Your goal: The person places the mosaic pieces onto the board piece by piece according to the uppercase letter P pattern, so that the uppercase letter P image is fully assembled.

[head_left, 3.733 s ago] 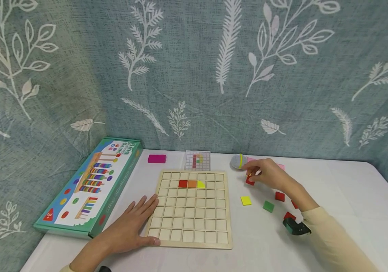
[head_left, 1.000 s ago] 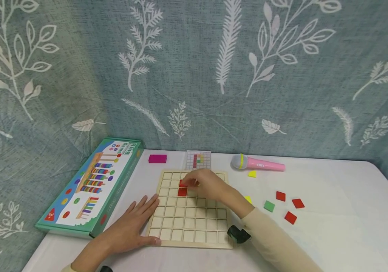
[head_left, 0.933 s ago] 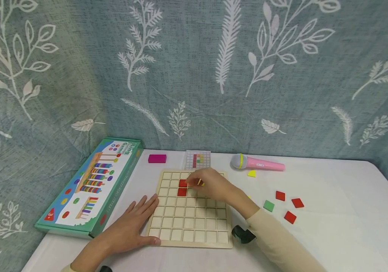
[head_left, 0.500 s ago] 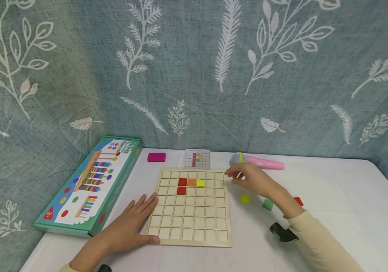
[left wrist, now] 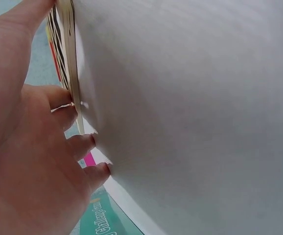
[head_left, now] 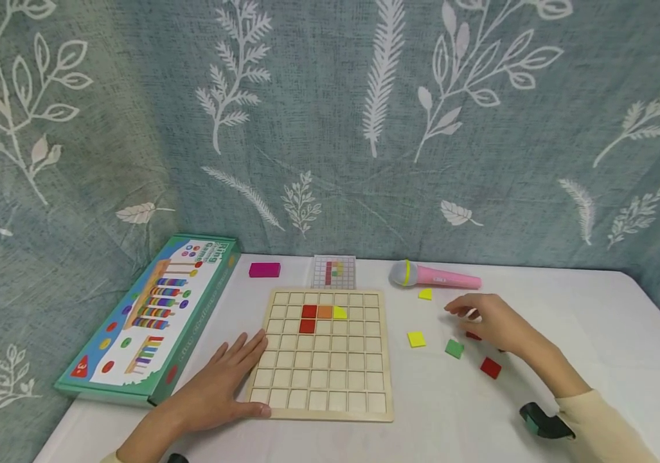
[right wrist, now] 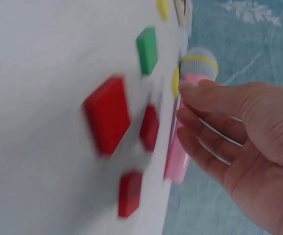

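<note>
While the left hand, spread flat, presumably steadies the grid board from its left, the empty right hand hovers loosely bent; red tiles lie at right, likely for reach.

Head view evenly lit; right-wrist view blurs nearest red tile; left-wrist view dim, tabletop greyish.

5 red pcs, 1 orng pc, 3 yel pcs, 1 grn pc
</note>
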The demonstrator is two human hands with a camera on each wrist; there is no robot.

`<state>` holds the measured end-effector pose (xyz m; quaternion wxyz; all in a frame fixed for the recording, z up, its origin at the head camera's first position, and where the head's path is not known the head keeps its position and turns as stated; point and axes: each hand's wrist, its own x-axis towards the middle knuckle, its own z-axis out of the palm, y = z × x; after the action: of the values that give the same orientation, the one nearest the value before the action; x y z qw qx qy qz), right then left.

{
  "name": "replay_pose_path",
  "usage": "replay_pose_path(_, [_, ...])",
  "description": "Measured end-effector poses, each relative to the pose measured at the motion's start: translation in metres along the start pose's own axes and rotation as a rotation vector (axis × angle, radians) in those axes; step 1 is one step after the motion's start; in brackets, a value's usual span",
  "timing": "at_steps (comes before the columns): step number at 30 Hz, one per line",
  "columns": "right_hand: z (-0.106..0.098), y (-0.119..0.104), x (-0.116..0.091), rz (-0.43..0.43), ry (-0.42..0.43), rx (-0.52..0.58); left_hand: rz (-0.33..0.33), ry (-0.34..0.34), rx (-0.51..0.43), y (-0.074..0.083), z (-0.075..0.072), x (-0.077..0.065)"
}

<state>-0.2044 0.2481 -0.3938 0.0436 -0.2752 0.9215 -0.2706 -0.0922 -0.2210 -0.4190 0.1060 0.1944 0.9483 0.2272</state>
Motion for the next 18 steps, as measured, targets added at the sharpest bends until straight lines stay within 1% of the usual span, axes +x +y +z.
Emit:
replay_pose_path(4, [-0.004,0.01,-0.013,0.074,-0.027,-0.005,-0.007,-0.007,-0.001,0.001,-0.001,0.001])
replay_pose_path(6, [-0.004,0.014,-0.018,0.095,-0.032,0.005,-0.011,-0.009,-0.003,0.001,-0.001,0.001])
replay_pose_path(11, [0.0,0.019,-0.026,0.083,-0.012,0.026,-0.011,-0.009,0.001,0.001,0.0,0.0])
replay_pose_path(18, [0.002,0.02,-0.029,0.067,0.048,0.035,-0.004,-0.001,0.01,0.001,-0.001,0.0])
